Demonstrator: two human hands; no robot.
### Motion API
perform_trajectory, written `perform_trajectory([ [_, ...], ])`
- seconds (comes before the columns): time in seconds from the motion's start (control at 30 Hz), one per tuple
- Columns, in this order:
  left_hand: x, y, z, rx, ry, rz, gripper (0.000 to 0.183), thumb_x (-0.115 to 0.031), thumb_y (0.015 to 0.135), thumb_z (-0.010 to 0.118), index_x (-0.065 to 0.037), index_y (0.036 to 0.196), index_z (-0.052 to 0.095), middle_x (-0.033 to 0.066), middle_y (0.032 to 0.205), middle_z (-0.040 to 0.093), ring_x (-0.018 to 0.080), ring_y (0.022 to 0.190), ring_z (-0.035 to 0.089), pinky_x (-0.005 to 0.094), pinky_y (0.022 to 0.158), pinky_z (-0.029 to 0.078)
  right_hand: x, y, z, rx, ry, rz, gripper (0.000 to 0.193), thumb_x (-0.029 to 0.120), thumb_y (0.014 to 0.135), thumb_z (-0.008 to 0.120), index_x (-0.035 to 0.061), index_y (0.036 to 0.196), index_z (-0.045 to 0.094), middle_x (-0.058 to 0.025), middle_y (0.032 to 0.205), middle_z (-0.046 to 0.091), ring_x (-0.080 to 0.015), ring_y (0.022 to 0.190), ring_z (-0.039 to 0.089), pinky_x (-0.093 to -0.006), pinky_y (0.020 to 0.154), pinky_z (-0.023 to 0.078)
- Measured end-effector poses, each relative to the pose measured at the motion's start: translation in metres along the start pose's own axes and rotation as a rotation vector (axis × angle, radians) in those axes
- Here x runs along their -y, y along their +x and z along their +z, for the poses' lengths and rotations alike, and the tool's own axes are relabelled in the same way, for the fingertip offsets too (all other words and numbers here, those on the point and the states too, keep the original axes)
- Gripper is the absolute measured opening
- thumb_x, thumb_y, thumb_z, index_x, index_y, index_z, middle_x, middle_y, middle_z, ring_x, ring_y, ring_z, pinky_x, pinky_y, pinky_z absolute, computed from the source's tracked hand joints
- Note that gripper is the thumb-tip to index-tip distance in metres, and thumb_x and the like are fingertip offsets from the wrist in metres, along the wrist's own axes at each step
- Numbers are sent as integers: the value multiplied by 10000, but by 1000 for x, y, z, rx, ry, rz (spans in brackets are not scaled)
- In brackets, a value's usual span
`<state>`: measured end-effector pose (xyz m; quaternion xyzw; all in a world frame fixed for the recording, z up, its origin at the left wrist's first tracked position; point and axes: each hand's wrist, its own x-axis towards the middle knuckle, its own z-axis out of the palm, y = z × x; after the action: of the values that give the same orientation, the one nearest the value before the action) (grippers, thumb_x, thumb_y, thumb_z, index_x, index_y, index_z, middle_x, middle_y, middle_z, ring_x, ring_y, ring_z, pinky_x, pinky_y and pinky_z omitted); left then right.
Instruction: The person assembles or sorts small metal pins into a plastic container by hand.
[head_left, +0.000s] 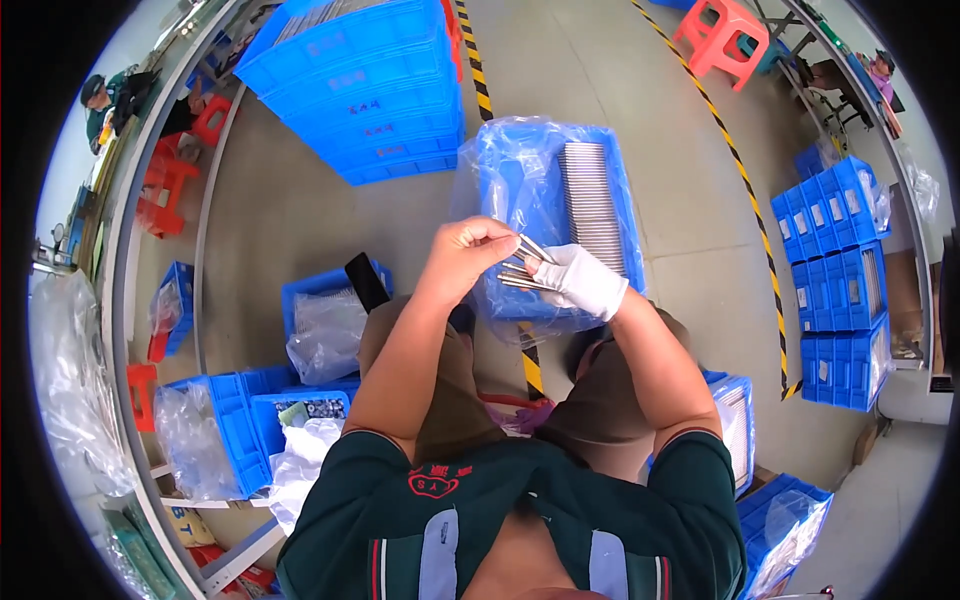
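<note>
My right hand, in a white glove, is closed around a small bunch of thin metal rods whose ends fan out to the left. Bare and pinched at the fingertips, my left hand is at the upper end of one of these rods. Both hands are over the near part of a blue crate lined with clear plastic film. Inside the crate, along its right side, a long neat row of similar metal rods lies packed side by side. What kind of part the rods are, I cannot make out.
A tall stack of blue crates stands at the far left. More blue crates are piled on the right. Beside my left leg are crates with plastic bags and a black phone-like object. A red stool stands far right.
</note>
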<state>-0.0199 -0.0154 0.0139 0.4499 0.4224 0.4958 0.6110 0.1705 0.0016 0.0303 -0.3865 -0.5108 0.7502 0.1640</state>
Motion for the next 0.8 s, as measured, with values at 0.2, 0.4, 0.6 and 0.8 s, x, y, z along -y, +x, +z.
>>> perform_trajectory([
  [0.2,4,0,4,13,6,19,125,-89,785,615,16,854,621,45,817,607,97,768,535,232,717,414,-8,3,1,-14,9,4,299,322,846,552,47,729,542,28,522,403,-58,438,333,-224,398,243],
  [0.4,-2,1,4,-45,-59,-10,127,-103,797,602,12,849,621,48,811,610,93,762,535,239,738,406,-8,4,2,-3,-72,17,295,329,842,557,49,748,549,34,522,407,-53,438,341,-216,396,250],
  [0.6,-1,3,1,19,53,-62,130,-97,794,605,14,860,622,43,803,609,94,754,537,238,723,411,-4,0,1,-22,-124,50,295,319,844,557,44,739,547,37,526,408,-52,446,352,-221,402,261],
  [0.8,-3,4,1,52,75,-54,140,-92,785,617,22,866,620,40,800,607,91,758,537,231,709,415,-12,6,3,-60,-103,17,309,318,845,555,32,728,545,34,530,410,-59,436,346,-225,400,259],
])
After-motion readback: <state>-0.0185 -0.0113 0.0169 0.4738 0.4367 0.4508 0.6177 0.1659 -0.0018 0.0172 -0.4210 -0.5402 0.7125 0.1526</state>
